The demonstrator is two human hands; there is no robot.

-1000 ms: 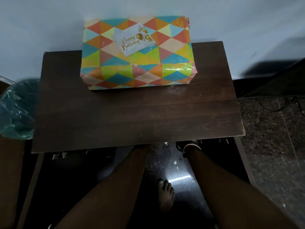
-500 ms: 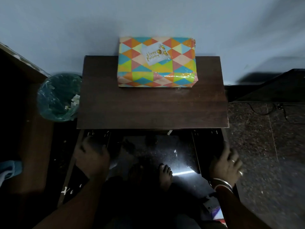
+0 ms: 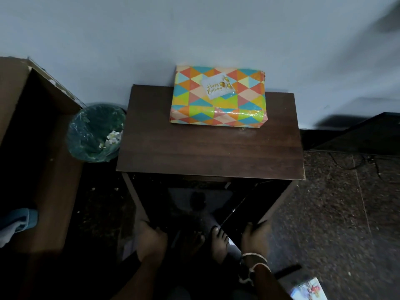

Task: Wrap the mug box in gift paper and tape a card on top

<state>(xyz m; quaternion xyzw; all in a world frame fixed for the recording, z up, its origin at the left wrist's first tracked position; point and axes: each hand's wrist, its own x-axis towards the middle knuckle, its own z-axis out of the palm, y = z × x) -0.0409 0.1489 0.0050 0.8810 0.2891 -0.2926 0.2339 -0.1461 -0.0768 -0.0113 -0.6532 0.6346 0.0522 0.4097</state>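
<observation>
I take this for a home room: small wooden table (image 3: 207, 152) against painted wall (image 3: 151, 40), lined bin (image 3: 95, 133), bare feet (image 3: 219, 241), stone floor (image 3: 335, 202).

Pale wall (image 3: 151, 29), dark table (image 3: 205, 152), perhaps stone floor (image 3: 335, 213)

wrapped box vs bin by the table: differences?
The wrapped box sits at the table's far edge; the bin stands on the floor at its left. The box wears bright triangle-print paper; the bin is lined in dark green. The box is closed with a card on top; the bin is open with pale scraps inside. Both are near the wall.
</observation>
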